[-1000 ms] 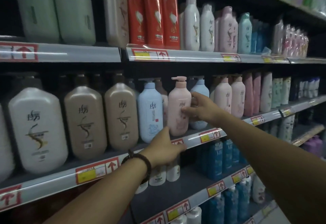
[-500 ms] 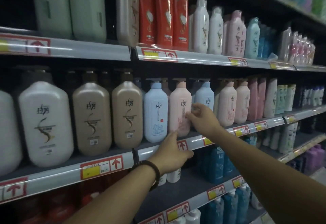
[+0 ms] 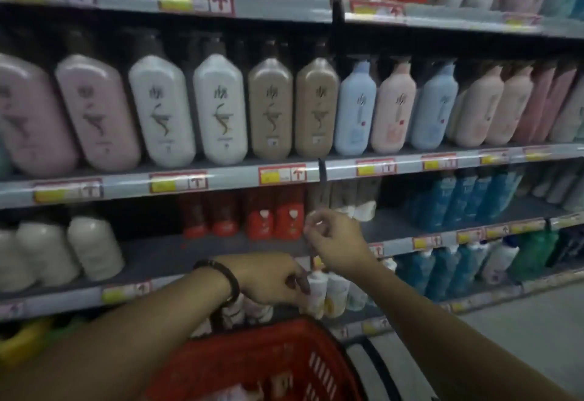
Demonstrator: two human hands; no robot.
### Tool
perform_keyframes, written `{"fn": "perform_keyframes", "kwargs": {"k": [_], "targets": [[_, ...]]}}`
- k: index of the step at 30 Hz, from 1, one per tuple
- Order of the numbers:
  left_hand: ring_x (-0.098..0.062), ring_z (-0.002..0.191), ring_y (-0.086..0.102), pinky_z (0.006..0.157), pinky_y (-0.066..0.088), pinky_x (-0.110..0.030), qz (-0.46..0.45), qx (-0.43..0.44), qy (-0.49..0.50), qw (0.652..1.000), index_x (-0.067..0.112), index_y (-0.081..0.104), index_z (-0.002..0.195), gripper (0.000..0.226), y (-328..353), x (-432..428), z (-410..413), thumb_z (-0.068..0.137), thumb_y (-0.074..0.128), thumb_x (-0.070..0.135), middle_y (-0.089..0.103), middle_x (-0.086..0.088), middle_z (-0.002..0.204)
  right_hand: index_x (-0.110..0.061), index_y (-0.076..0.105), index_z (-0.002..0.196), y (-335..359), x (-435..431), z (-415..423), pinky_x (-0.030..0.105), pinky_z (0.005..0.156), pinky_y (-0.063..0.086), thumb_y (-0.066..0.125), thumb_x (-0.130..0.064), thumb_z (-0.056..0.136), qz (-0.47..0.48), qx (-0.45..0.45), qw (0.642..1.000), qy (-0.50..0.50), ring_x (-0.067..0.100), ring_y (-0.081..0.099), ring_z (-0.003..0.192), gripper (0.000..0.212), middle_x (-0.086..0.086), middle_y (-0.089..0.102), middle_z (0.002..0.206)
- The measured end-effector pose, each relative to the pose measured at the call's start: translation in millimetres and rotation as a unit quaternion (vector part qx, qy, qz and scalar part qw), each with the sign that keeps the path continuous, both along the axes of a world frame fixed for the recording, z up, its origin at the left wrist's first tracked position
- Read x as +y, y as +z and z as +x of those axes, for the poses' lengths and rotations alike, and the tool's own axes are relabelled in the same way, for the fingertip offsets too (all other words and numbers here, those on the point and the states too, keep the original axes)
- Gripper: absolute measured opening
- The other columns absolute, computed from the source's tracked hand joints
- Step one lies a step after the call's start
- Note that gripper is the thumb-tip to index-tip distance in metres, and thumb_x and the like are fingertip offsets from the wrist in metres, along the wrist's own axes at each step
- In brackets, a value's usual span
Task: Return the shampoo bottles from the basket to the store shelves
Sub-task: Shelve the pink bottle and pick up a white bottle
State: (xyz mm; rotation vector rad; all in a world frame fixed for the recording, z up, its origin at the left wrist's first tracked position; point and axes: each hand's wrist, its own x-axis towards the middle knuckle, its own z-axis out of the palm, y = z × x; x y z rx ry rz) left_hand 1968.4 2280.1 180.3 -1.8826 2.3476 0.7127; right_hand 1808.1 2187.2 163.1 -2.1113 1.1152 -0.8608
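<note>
- The store shelves (image 3: 177, 181) fill the view in several tiers, each with a grey front rail.
- A red basket (image 3: 284, 356) with slatted sides sits at the bottom centre, below both forearms. Its black handle (image 3: 366, 353) lies along its right rim. Pale shapes inside it are too blurred to name.
- The middle shelf holds an upright row of large shampoo bottles. From the left there are pink ones (image 3: 94, 113), white ones (image 3: 161, 109) and brown ones (image 3: 270, 109).
- Right of the brown ones, a pink pump bottle (image 3: 393, 109) stands between two light blue bottles (image 3: 355, 109). More pink bottles follow it to the right.
- The shelf below carries cream bottles (image 3: 94, 245) at the left, red bottles (image 3: 275, 220) in the middle and dark blue bottles (image 3: 458, 198) at the right.
- The left hand (image 3: 268, 277) hangs above the basket's far rim with its fingers curled downward, just beside small pale bottles (image 3: 335, 293) on a low shelf. The blur hides whether the fingers hold anything.
- The right hand (image 3: 338, 242) is raised a little higher, in front of the red bottles. Its fingers are loosely curled and hold nothing.
- A dark beaded bracelet (image 3: 221, 274) circles the left wrist.
- Red and yellow price tags (image 3: 281, 174) are spaced along the rails.
</note>
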Motion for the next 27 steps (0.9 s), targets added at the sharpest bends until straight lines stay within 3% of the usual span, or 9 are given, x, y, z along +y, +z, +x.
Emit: {"fn": "perform_keyframes", "kwargs": {"k": [3,6,10,14,18,21,23,25,27], "targets": [[-0.014,0.108,0.070,0.097,0.055,-0.028,0.044,-0.019,0.040,0.998,0.029,0.076,0.129,0.032,-38,51,36,0.103,0.065,0.046,0.077,0.008,0.124,-0.021,0.075,0.087,-50,41,31,0.038,0.077,0.058,0.073,-0.030,0.097,0.024,0.113,0.991,0.074,0.024,0.073,0.085,0.013,0.006,0.077,0.084],[-0.014,0.118,0.067,0.095,0.046,-0.023,0.065,-0.040,0.087,0.993,0.029,0.075,0.133,0.034,-75,90,66,0.104,0.065,0.046,0.073,0.008,0.131,-0.013,0.077,0.087,-108,66,59,0.038,0.077,0.060,0.068,-0.032,0.096,0.068,0.204,0.969,0.118,0.027,0.072,0.086,0.022,0.010,0.077,0.086],[-0.014,0.121,0.065,0.103,0.051,-0.030,0.091,-0.025,0.153,0.984,0.028,0.074,0.131,0.035,-132,121,95,0.104,0.064,0.049,0.072,0.007,0.135,-0.024,0.075,0.076,-192,86,80,0.022,0.070,0.049,0.070,-0.037,0.095,0.121,0.328,0.919,0.183,0.011,0.065,0.079,0.024,-0.010,0.070,0.079],[-0.019,0.128,0.063,0.108,0.049,-0.032,0.174,-0.066,0.142,0.972,0.028,0.069,0.140,0.047,-174,124,116,0.102,0.063,0.056,0.068,0.005,0.143,-0.019,0.085,0.108,-264,93,93,0.033,0.091,0.058,0.073,-0.035,0.091,0.164,0.414,0.877,0.181,0.022,0.075,0.104,0.025,0.004,0.082,0.109],[-0.022,0.134,0.059,0.115,0.048,-0.042,0.195,-0.070,0.140,0.968,0.032,0.065,0.143,0.055,-188,117,130,0.100,0.057,0.066,0.063,0.004,0.149,-0.011,0.070,0.131,-303,112,102,0.038,0.087,0.063,0.080,-0.042,0.089,0.243,0.415,0.869,0.118,0.026,0.074,0.108,0.053,0.010,0.075,0.125],[-0.022,0.135,0.058,0.115,0.047,-0.043,0.209,-0.065,0.131,0.967,0.035,0.064,0.144,0.053,-197,111,135,0.102,0.054,0.066,0.063,0.004,0.149,-0.013,0.063,0.136,-324,118,114,0.042,0.080,0.067,0.083,-0.048,0.086,0.351,0.387,0.849,0.083,0.026,0.076,0.096,0.064,0.010,0.075,0.118],[-0.022,0.133,0.059,0.113,0.048,-0.040,0.212,-0.055,0.128,0.967,0.033,0.065,0.143,0.049,-201,109,135,0.105,0.054,0.061,0.063,0.004,0.148,-0.017,0.064,0.134,-332,121,119,0.044,0.088,0.066,0.084,-0.045,0.088,0.379,0.362,0.845,0.107,0.026,0.075,0.103,0.057,0.006,0.075,0.116],[-0.023,0.131,0.060,0.112,0.048,-0.039,0.219,-0.042,0.132,0.966,0.030,0.066,0.142,0.047,-205,109,136,0.106,0.054,0.058,0.065,0.002,0.146,-0.025,0.055,0.123,-335,124,123,0.038,0.080,0.063,0.083,-0.033,0.093,0.394,0.340,0.847,0.112,0.025,0.070,0.104,0.042,0.000,0.068,0.110],[-0.024,0.129,0.062,0.112,0.049,-0.039,0.233,-0.038,0.137,0.962,0.029,0.068,0.140,0.047,-209,110,140,0.106,0.053,0.058,0.067,0.001,0.143,-0.029,0.042,0.137,-342,124,128,0.036,0.073,0.061,0.090,-0.038,0.085,0.425,0.310,0.847,0.080,0.024,0.066,0.107,0.071,0.003,0.063,0.127]]}}
